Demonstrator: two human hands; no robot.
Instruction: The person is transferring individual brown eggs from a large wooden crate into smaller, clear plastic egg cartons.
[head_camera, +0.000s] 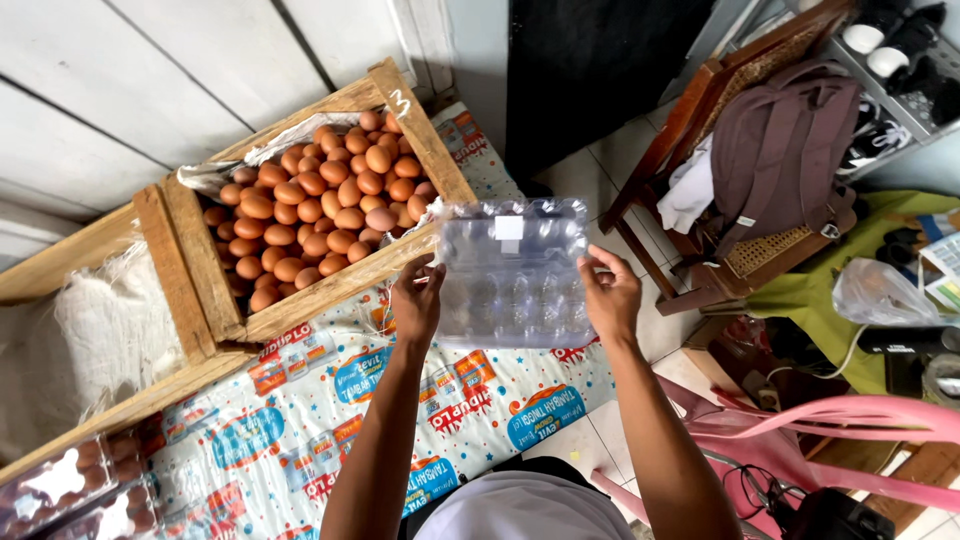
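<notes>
Head view: left hand (417, 302) and right hand (611, 295) each grip clear egg carton (512, 272), beside wooden crate (330, 290) of brown eggs (320, 210).

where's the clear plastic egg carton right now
In the head view, the clear plastic egg carton is at centre, held between the left hand and right hand, just right of the wooden crate of brown eggs.

The egg tray (512, 272) is clear, colourless plastic with a small white label. The eggs (320, 210) are warm brown — some paler, some near orange — in a pale wooden crate (340, 285). The printed sheet (330, 420) under it is white, patterned with repeating blue ovals and red blocks. The backpack (780, 150) is dusty mauve; the plastic chair (830, 420) — pink.
</notes>
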